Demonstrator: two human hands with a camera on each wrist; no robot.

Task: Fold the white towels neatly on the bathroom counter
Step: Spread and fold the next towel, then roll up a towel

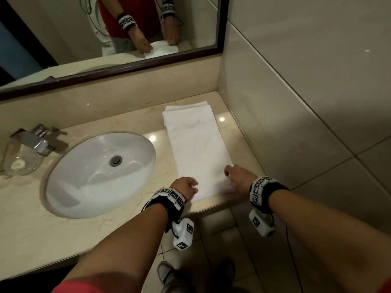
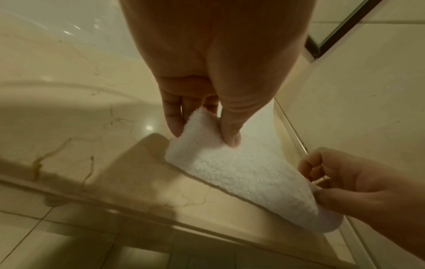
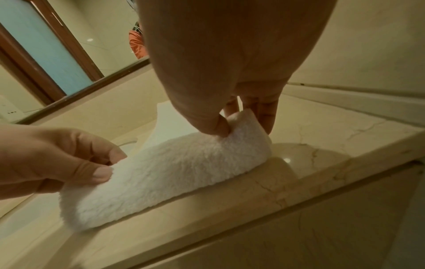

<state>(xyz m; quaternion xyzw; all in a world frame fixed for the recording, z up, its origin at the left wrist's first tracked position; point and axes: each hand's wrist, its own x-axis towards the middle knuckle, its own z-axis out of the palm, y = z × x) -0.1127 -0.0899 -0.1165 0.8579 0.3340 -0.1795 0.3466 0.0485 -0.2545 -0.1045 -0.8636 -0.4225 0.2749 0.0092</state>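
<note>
A white towel point(image 1: 196, 144) lies as a long folded strip on the beige marble counter point(image 1: 105, 233), running from the front edge toward the back wall, right of the sink. My left hand point(image 1: 186, 186) pinches its near left corner point(image 2: 200, 127) between thumb and fingers. My right hand point(image 1: 237, 175) pinches the near right corner point(image 3: 243, 125) the same way. Both corners are raised slightly off the counter, and the near edge of the towel point(image 2: 241, 174) curls up between the hands. In the right wrist view the left hand point(image 3: 69, 162) shows at the left, gripping the towel point(image 3: 172, 172).
A white oval sink point(image 1: 99, 176) sits to the left of the towel, with a chrome faucet point(image 1: 36, 140) and a clear glass dish point(image 1: 19, 161) behind it. A framed mirror point(image 1: 127, 60) hangs above the backsplash. A tiled wall point(image 1: 296, 102) bounds the counter on the right.
</note>
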